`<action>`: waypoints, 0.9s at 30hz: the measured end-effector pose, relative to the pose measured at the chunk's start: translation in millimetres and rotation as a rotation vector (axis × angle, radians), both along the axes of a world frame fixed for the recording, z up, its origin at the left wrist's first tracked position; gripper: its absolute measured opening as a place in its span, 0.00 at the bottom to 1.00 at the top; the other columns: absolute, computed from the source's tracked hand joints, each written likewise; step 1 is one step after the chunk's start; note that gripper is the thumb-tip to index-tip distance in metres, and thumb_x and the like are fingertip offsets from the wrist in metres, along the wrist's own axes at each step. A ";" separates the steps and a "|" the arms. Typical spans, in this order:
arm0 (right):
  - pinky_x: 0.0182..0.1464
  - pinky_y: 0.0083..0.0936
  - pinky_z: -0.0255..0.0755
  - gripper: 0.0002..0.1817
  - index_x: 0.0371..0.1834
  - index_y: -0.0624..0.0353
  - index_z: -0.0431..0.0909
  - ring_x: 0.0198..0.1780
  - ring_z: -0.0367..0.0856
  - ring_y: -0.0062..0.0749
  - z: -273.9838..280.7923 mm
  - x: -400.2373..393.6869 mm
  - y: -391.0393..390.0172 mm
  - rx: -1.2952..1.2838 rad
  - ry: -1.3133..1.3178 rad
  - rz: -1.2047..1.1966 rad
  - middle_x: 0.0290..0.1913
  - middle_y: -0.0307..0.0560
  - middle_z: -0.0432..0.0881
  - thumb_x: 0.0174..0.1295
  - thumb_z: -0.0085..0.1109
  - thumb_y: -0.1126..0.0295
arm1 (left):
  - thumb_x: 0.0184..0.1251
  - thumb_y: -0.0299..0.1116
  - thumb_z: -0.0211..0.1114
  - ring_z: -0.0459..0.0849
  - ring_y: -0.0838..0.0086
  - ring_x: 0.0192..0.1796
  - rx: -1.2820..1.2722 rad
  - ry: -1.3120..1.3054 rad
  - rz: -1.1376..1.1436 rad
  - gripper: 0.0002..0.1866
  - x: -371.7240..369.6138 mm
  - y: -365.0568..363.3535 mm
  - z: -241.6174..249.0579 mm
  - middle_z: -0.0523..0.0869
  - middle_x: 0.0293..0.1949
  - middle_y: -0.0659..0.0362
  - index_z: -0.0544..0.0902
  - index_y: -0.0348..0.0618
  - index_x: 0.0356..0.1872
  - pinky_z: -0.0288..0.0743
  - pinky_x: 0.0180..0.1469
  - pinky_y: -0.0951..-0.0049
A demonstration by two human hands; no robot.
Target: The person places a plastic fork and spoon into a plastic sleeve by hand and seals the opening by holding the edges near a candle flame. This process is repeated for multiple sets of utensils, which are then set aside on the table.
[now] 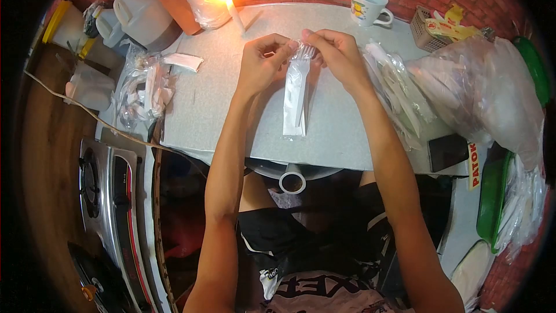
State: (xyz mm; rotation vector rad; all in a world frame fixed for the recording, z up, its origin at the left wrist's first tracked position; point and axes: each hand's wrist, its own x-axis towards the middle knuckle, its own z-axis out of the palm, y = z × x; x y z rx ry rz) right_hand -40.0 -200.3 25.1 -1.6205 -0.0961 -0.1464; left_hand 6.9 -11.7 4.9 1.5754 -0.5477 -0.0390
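Observation:
Between my two hands hangs a clear plastic sleeve (289, 122) with a white plastic fork (302, 53) inside, tines toward the top, along with a flat white piece like a folded napkin. My left hand (263, 61) pinches the sleeve's upper left corner between thumb and fingers. At the upper right corner, my right hand (339, 58) has the same kind of pinch, its other fingers curled. Beyond my left hand stands a lit candle (236, 17), its flame bright at the top. Long clear plastic wrappers (399, 93) with white pieces in them lie right of my right forearm.
A pile of small wrapped packets (147, 90) lies at the table's left edge, near plastic jugs (145, 20). At the back are a mug (368, 6) and a small basket (425, 26). Rightward sit a large plastic bag (469, 81) and a dark phone-like slab (449, 152). A gas stove (110, 197) is lower left.

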 end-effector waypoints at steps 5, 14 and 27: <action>0.33 0.17 0.70 0.15 0.37 0.63 0.88 0.32 0.78 0.15 -6.3 1.0 -1.0 -0.019 -0.072 0.044 0.32 0.38 0.86 0.69 0.68 0.59 | 0.69 0.36 0.73 0.77 0.85 0.26 0.028 -0.054 0.018 0.10 1.5 -1.8 -4.1 0.85 0.25 0.64 0.90 0.38 0.35 0.69 0.29 0.81; 0.34 0.18 0.71 0.15 0.38 0.64 0.89 0.31 0.78 0.17 -5.7 3.0 -0.5 -0.022 0.002 -0.038 0.30 0.38 0.86 0.68 0.68 0.61 | 0.71 0.34 0.72 0.75 0.85 0.26 0.083 0.032 -0.013 0.10 -6.8 -2.4 3.5 0.83 0.25 0.65 0.89 0.37 0.37 0.64 0.28 0.81; 0.38 0.18 0.72 0.15 0.37 0.64 0.88 0.34 0.80 0.16 -8.7 3.4 -0.9 0.020 0.023 0.020 0.33 0.38 0.87 0.72 0.65 0.61 | 0.68 0.33 0.72 0.77 0.83 0.28 0.151 0.036 -0.017 0.08 -7.4 -2.0 2.2 0.86 0.27 0.62 0.91 0.38 0.38 0.68 0.31 0.79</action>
